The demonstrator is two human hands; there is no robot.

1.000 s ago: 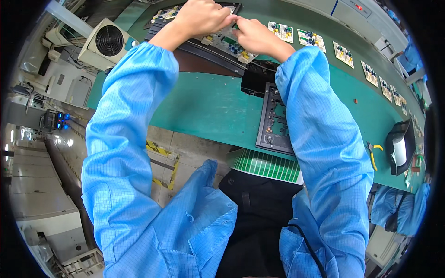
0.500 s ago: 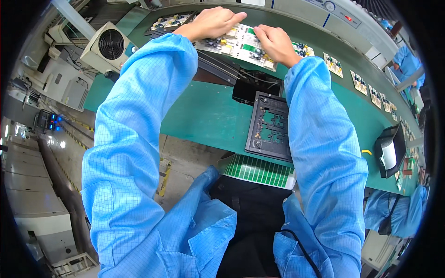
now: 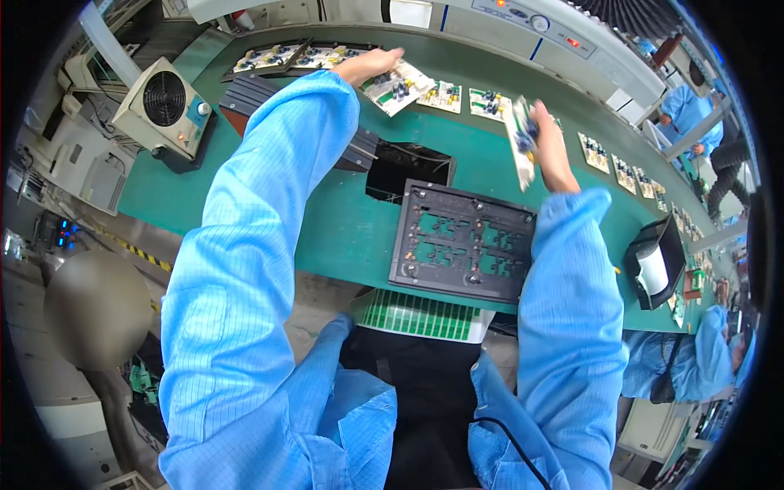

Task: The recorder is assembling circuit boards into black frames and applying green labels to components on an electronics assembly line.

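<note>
My left hand (image 3: 369, 67) is closed on the edge of a populated circuit board (image 3: 395, 91), white with dark and yellow components, at the far side of the bench. To the right, my right hand (image 3: 552, 153) grips a second circuit board (image 3: 519, 151), tilted up nearly on edge and slightly blurred. Between the two hands, a circuit board (image 3: 442, 96) and another circuit board (image 3: 488, 104) lie on the green surface. Nearer to me sits a black fixture frame (image 3: 398, 260) with cut-outs, touched by neither hand.
An ionizing fan (image 3: 167, 102) stands at the left, near dark rails (image 3: 249, 96). A rectangular opening (image 3: 408, 170) breaks the green bench (image 3: 335, 212). A black bin (image 3: 657, 261) holds a white roll at the right. Below the edge is a green-gridded sheet (image 3: 420, 317). Several boards line the far right.
Both hands were together on a wide white panel of boards. Now they are apart, each with a separate board; the right hand has moved right and nearer. The view has shifted.
</note>
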